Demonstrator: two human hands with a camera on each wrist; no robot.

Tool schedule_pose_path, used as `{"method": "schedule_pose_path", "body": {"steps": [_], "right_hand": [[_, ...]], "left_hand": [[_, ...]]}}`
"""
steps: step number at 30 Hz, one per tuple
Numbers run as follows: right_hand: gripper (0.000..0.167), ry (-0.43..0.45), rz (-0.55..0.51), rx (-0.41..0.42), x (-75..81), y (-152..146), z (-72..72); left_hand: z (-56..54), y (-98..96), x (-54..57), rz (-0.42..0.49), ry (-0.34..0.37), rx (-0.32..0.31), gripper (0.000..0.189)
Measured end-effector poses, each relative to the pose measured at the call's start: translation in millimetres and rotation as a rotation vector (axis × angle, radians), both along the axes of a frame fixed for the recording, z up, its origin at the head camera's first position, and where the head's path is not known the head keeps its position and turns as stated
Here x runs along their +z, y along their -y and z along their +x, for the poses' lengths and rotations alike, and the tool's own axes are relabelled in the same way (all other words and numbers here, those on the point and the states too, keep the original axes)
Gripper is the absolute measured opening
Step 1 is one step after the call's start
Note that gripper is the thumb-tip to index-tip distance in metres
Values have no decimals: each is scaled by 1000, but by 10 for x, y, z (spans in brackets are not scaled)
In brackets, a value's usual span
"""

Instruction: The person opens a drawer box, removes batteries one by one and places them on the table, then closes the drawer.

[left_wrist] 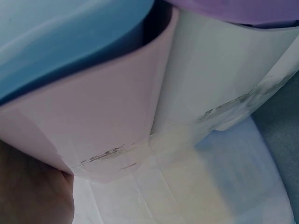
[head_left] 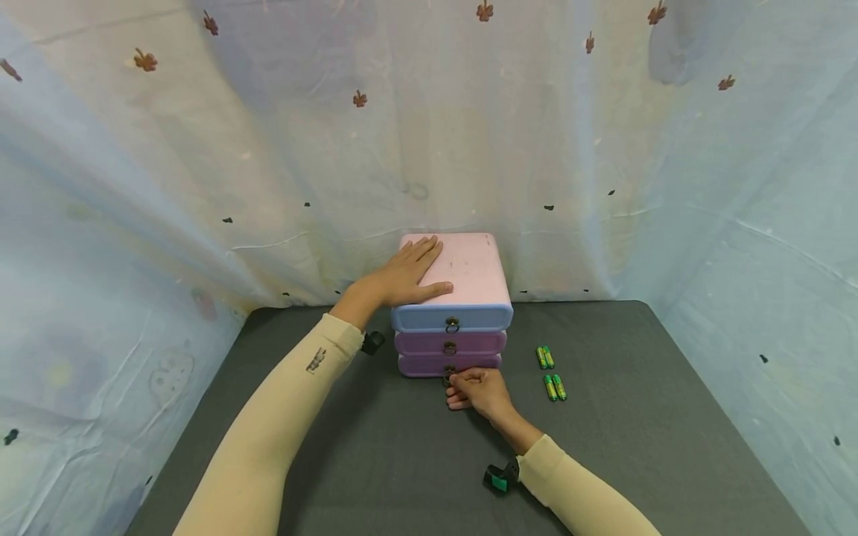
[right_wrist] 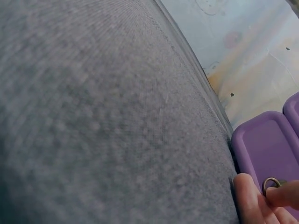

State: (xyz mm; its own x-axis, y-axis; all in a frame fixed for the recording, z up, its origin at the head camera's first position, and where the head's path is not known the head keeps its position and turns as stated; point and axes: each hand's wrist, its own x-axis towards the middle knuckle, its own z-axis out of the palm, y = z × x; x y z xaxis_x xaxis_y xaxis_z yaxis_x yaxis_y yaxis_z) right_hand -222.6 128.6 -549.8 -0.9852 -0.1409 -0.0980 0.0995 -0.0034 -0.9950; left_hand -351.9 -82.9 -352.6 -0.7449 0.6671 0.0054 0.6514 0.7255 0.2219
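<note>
A small three-drawer cabinet (head_left: 472,268) with a pink top stands at the back of the table. Its top drawer front (head_left: 422,318) is blue, the two below are purple. My left hand (head_left: 409,274) lies flat on the left part of the top, fingers spread; the left wrist view shows part of that hand (left_wrist: 37,191) beside the cabinet's pink side (left_wrist: 103,112). At the bottom drawer (head_left: 418,366), my right hand (head_left: 485,394) pinches the metal ring pull (right_wrist: 265,185) between thumb and finger. All three drawers look closed.
Right of the cabinet, two pairs of green batteries (head_left: 546,357) lie on the dark grey table (head_left: 603,461), one pair nearer me. A pale patterned curtain (head_left: 429,164) hangs behind the table and along both sides.
</note>
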Motion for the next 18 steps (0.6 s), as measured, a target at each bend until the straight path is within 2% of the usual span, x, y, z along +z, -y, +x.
{"method": "schedule_pose_path", "body": {"steps": [10,18], "right_hand": [[23,14,19,2,-2,-6,-1],[24,-15,25,13,-30,-8,42]], "left_hand": [[-12,-2,2,7,-5,1,97],[-15,6,-2,2,-1,-5,98]]}}
